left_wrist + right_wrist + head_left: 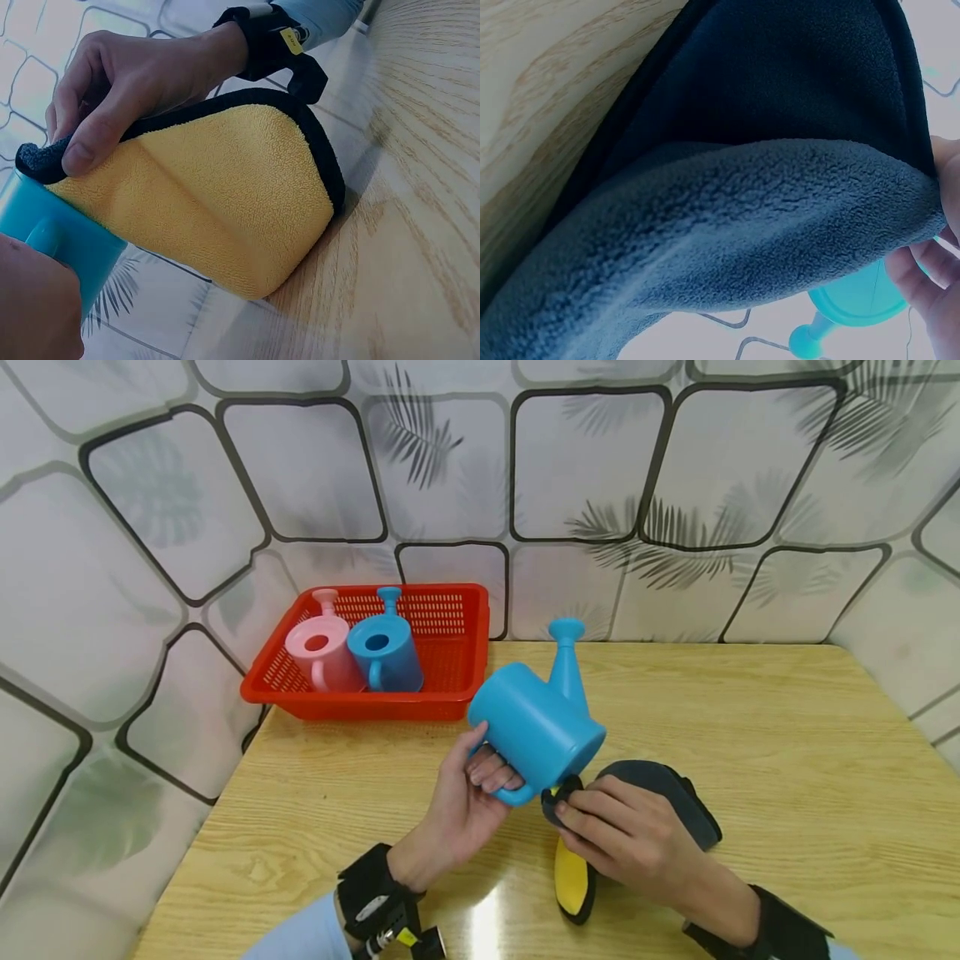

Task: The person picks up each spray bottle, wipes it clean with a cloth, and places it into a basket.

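Note:
A blue toy watering can (pixel 528 722) hangs tilted above the table, its spout pointing up and its base turned to the right. My left hand (pixel 468 797) grips it by the handle. In my right hand (pixel 633 835) I pinch a cloth, yellow on one side and dark grey on the other, with a black border. Its bunched edge meets the can near the base. The left wrist view shows the yellow face of the cloth (pixel 217 195) hanging down from my fingers. Grey folds of the cloth (pixel 705 240) fill most of the right wrist view and partly hide the can.
At the back left of the wooden table (pixel 787 760) stands a red plastic basket (pixel 457 672). A pink watering can (pixel 326 652) and another blue watering can (pixel 390 652) sit in its left part. A patterned curtain or sheet (pixel 450 468) encloses the back and sides.

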Motion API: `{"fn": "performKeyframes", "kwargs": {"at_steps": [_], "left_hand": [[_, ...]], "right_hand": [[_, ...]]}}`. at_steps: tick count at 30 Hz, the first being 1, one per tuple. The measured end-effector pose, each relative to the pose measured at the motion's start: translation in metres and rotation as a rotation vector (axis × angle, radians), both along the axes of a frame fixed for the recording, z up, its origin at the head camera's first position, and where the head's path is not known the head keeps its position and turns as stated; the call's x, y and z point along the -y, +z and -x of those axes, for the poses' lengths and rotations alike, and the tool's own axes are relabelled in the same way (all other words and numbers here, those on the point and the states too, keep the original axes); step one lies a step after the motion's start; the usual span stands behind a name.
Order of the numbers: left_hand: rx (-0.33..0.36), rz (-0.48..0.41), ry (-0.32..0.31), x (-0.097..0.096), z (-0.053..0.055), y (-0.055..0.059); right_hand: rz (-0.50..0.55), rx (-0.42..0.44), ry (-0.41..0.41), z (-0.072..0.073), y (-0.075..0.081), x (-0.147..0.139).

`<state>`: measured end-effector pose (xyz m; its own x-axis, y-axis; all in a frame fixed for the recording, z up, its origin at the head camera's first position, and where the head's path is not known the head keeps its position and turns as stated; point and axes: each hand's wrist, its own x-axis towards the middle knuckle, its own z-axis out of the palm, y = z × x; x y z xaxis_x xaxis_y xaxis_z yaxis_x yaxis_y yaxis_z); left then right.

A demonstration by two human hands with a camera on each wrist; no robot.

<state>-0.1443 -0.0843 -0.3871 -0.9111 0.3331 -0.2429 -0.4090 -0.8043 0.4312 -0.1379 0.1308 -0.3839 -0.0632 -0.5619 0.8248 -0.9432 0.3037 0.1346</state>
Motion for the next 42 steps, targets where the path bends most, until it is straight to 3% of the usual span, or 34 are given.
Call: {"fn": "performKeyframes", "kwargs": {"at_steps": [12,24,34,42], "left_hand": [[0.001,-0.026,-0.014,0.001,0.000,0.002],[-0.010,-0.037,-0.034,0.005,0.000,0.002],[-0.032,-0.038,-0.040,0.009,0.000,0.002],[-0.057,-0.034,-0.050,0.010,0.000,0.003]], "right_hand": [[0.042,0.017,-0.017,0.000,-0.002,0.001],[0.131,0.067,-0.107,0.007,0.001,-0.007],[0.207,0.078,-0.190,0.021,0.000,-0.022],[0.208,0.118,-0.234,0.025,-0.003,-0.030]]}}
